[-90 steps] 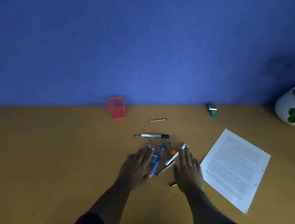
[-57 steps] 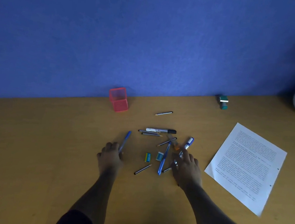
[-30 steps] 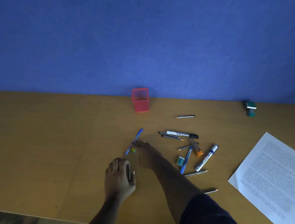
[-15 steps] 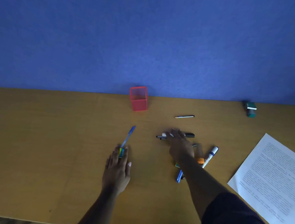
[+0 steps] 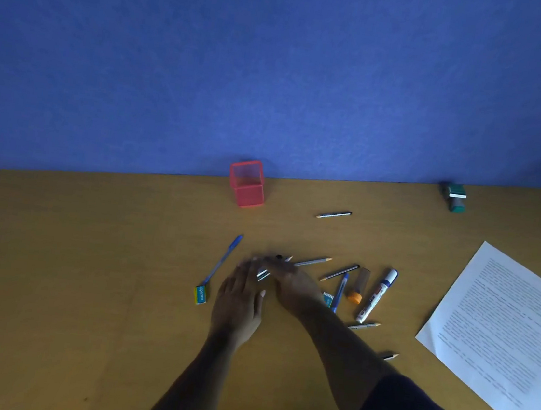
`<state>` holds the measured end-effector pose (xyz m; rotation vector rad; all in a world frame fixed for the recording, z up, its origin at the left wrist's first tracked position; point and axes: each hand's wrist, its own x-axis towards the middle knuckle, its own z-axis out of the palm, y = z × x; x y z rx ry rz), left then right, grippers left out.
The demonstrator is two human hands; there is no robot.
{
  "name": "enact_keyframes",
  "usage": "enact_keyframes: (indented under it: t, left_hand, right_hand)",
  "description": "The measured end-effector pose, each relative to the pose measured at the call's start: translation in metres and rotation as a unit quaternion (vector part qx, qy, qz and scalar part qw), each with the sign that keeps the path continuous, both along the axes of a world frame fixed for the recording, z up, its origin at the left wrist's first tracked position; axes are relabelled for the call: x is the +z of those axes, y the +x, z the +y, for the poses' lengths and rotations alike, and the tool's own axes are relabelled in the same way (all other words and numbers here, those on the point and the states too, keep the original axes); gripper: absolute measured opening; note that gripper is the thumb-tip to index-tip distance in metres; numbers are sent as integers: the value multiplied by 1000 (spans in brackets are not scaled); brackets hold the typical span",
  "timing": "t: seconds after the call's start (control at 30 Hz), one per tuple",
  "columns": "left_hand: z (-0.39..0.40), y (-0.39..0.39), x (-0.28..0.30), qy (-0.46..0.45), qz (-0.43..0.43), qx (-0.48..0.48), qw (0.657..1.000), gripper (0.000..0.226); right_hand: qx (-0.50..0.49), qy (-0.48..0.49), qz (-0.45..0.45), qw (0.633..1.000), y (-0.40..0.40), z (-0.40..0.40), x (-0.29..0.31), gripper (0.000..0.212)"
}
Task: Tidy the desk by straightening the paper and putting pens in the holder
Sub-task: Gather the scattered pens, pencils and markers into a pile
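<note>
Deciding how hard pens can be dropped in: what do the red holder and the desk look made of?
Red holder: likely thin metal mesh or translucent plastic, since the wall behind shows faintly through its sides. Desk: wood or wood-look laminate, matte, warm brown with faint grain.

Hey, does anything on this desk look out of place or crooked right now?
Yes. The sheet of paper lies askew, turned at an angle to the desk edge. Pens and pencils are scattered loose, like the blue pen and white marker, while the red holder looks empty.
</note>
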<state>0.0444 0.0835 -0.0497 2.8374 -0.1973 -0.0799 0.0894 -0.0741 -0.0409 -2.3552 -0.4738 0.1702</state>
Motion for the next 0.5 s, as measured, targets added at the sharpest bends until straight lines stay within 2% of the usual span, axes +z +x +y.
enact_keyframes:
  t: [0.1, 0.17, 0.33, 0.5]
  left_hand:
    - [-7, 6, 3, 59, 14, -15, 998, 53]
    - [-9, 10, 5, 94, 28, 1, 995, 50]
    - [8, 15, 14, 127, 45, 69, 988, 38]
    - [41, 3, 11, 109, 57, 148, 981, 39]
  right_hand:
    - [-126, -103, -79, 984, -2, -30, -5, 56]
    - [-165, -172, -66, 969, -4, -44, -7, 49]
    - [-108, -151, 6, 983, -2, -39, -11, 43]
    - [-33, -126, 11, 991, -10, 5, -10, 57]
